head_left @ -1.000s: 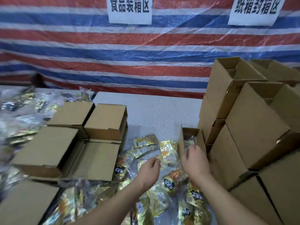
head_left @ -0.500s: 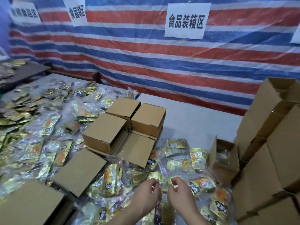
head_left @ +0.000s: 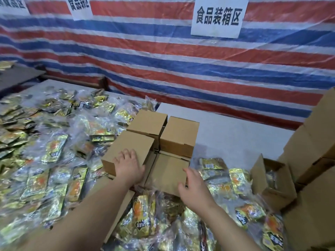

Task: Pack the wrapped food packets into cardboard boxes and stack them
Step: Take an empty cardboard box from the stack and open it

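Several closed cardboard boxes sit stacked mid-table. My left hand [head_left: 129,166] grips the near right corner of the front upper box [head_left: 126,147], fingers spread on its top. My right hand [head_left: 193,187] is open with fingers apart, touching the right edge of the lower box [head_left: 167,172]. Two more closed boxes [head_left: 179,134] stand behind. Wrapped food packets [head_left: 143,221] in gold and orange lie in front of the boxes and under my forearms. An open box [head_left: 261,176] with packets inside stands to the right.
A large spread of packets [head_left: 52,151] covers the table's left half. Tall stacks of cardboard boxes [head_left: 315,142] fill the right edge. Bare grey table [head_left: 235,134] lies behind the boxes, against a striped tarpaulin wall with paper signs [head_left: 218,17].
Both hands left the packets near the front and reached forward to the closed boxes; the left hand now holds the front upper box. The view has swung left and downward.
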{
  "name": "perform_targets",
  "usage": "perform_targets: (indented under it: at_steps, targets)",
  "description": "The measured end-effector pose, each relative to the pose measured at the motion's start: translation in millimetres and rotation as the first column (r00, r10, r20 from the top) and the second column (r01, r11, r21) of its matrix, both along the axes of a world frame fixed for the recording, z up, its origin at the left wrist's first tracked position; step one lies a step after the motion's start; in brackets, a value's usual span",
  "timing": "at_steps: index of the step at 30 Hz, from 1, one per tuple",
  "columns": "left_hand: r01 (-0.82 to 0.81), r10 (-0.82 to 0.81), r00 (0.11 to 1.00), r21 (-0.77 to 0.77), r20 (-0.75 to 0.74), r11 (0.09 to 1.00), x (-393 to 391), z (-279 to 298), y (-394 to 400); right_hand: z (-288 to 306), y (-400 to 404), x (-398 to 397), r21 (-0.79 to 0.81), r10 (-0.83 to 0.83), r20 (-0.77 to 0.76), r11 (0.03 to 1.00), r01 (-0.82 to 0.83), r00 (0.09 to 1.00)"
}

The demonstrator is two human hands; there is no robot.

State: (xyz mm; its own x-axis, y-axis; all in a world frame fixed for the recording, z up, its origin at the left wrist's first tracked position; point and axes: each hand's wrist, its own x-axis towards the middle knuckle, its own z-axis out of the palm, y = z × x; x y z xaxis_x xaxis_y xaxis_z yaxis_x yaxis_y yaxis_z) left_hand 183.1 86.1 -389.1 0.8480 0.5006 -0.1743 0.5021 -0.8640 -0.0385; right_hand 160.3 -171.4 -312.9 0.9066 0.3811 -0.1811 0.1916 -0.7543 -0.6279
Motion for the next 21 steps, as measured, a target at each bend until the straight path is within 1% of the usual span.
perform_targets:
  at_steps: [3,5,7,10,12,13,15,17,19,21]
  targets:
    - [0.032,-0.032,0.999,0.000,-0.040,0.999,-2.8,-3.1,-11.2,2.3,7.3,-2.9,-0.035,0.002,-0.004,0.999,-0.002,1.000]
    - [0.040,-0.040,0.999,0.018,-0.015,0.999,-8.7,8.6,-14.9,7.9,10.9,-2.9,-0.048,0.008,0.005,0.999,-0.008,1.000]
    - [0.056,-0.056,0.998,-0.001,0.027,0.998,-18.4,32.7,-15.4,17.3,13.1,1.2,-0.052,0.012,0.035,0.999,-0.010,0.999]
    - [0.128,-0.117,0.980,-0.062,0.162,0.990,-34.8,76.9,-16.2,43.4,18.2,14.4,-0.024,0.010,0.097,1.000,-0.007,0.995]
    - [0.192,-0.151,0.955,-0.141,0.256,0.971,-44.5,108.3,-24.7,70.3,17.8,26.4,0.015,-0.007,0.178,1.000,0.005,0.984]
    - [0.236,-0.174,0.941,-0.193,0.291,0.952,-49.0,122.9,-31.8,85.0,15.5,32.6,0.011,0.009,0.228,1.000,-0.012,0.974]
    - [0.320,-0.205,0.913,-0.312,0.352,0.895,-57.0,149.3,-50.4,111.9,4.7,42.4,-0.088,0.101,0.314,0.993,-0.076,0.944]
    - [0.387,-0.210,0.892,-0.437,0.400,0.812,-61.8,169.3,-75.1,130.1,-17.2,44.9,-0.215,0.186,0.282,0.968,-0.128,0.941]
    - [0.456,-0.231,0.870,-0.531,0.436,0.715,-61.5,181.0,-98.0,138.5,-41.4,41.2,-0.306,0.222,0.245,0.941,-0.142,0.944]
    - [0.499,-0.277,0.860,-0.594,0.428,0.631,-62.3,182.6,-125.1,134.5,-73.0,27.9,-0.387,0.219,0.287,0.917,-0.097,0.933]
